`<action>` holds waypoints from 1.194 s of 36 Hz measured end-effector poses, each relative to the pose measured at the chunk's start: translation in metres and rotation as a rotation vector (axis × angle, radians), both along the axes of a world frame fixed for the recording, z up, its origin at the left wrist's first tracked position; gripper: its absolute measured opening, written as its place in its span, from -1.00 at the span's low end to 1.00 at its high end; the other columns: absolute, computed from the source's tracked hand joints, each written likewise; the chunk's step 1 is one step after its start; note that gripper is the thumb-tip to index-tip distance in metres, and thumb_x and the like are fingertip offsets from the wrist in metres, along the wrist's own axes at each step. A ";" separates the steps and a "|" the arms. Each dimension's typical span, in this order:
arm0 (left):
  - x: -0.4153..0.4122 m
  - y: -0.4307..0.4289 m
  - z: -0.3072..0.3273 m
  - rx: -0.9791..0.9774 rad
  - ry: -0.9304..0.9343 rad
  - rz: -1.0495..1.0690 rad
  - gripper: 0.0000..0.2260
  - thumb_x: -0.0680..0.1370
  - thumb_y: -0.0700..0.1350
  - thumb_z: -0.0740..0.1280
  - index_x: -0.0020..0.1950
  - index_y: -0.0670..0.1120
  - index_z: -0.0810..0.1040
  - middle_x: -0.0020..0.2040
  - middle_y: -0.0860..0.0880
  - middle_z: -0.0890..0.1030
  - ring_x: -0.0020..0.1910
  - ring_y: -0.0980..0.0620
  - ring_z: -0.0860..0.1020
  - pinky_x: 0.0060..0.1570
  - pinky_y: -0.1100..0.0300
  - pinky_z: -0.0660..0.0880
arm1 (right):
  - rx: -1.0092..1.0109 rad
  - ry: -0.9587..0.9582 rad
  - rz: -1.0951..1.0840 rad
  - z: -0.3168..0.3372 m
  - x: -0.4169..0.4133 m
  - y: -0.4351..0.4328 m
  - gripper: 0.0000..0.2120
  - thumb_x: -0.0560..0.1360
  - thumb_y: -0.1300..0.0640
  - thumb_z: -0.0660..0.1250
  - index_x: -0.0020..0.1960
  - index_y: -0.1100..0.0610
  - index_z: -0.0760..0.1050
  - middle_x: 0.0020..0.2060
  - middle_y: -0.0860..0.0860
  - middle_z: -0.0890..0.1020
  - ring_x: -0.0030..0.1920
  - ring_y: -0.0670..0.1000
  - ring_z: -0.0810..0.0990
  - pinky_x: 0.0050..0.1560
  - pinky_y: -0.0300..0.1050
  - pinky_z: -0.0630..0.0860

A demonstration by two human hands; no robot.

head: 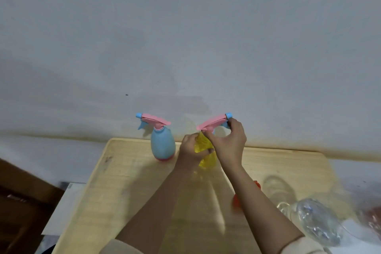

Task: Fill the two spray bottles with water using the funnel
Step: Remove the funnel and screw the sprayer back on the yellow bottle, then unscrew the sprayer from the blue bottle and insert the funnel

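Grip report: left hand (190,148) curls round the yellow spray bottle (207,161) at frame centre, at the far edge of the worktop (123,171); right hand (228,142) pinches its pink spray head (212,123). Just left stands the blue spray bottle (162,142). I judge the plastic thin, light and squeezable: hold the body gently, twist at the collar.

No text, label, brand, number or sign can be read on anything in view.
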State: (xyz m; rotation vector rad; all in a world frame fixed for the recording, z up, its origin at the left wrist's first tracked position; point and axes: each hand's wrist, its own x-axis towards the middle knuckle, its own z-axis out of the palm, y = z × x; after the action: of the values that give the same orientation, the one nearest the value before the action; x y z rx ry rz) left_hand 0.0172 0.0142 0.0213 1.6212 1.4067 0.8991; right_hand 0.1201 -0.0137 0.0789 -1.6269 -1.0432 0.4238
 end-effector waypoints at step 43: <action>-0.102 0.018 -0.031 0.099 0.198 0.258 -0.26 0.32 0.26 0.24 0.30 -0.26 0.37 0.15 -0.19 0.50 0.14 -0.15 0.48 0.11 0.12 0.43 | -0.066 -0.032 0.333 -0.030 -0.120 0.039 -0.69 0.40 0.21 0.44 0.12 0.19 0.55 0.01 0.10 0.63 -0.06 -0.08 0.48 -0.13 -0.39 0.30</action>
State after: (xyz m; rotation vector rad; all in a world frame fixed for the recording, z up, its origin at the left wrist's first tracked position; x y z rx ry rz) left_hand -0.0853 0.0324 -0.0093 1.6631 1.7638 0.9891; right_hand 0.0002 0.0252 0.0492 -1.5229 -1.3427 0.6606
